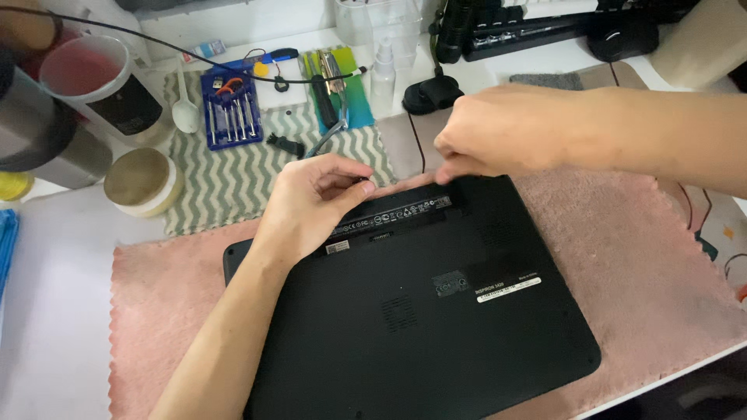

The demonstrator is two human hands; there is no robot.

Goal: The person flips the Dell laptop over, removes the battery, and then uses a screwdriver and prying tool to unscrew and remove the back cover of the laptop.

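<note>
Both of our hands sit at the far edge of the black laptop (420, 311), which lies upside down on a pink cloth (646, 264) spread over the tabletop (54, 311). Our left hand (315, 198) curls its grip narrow, thumb and fingers pinched on the long battery strip (397, 211) along the laptop's rear edge. Our right hand (506, 128) comes in from the right, its fingers bent down and pressing on the same strip near its right end; whether it truly clasps anything we cannot tell.

Beyond the laptop, in the same head view, a green-and-white zigzag towel (233, 175) carries a blue case of small screwdrivers (229, 109) and a white spoon (184, 109). A round cream-coloured tin (142, 180) stands to the left, with a cup of pink liquid (93, 82) behind it.
</note>
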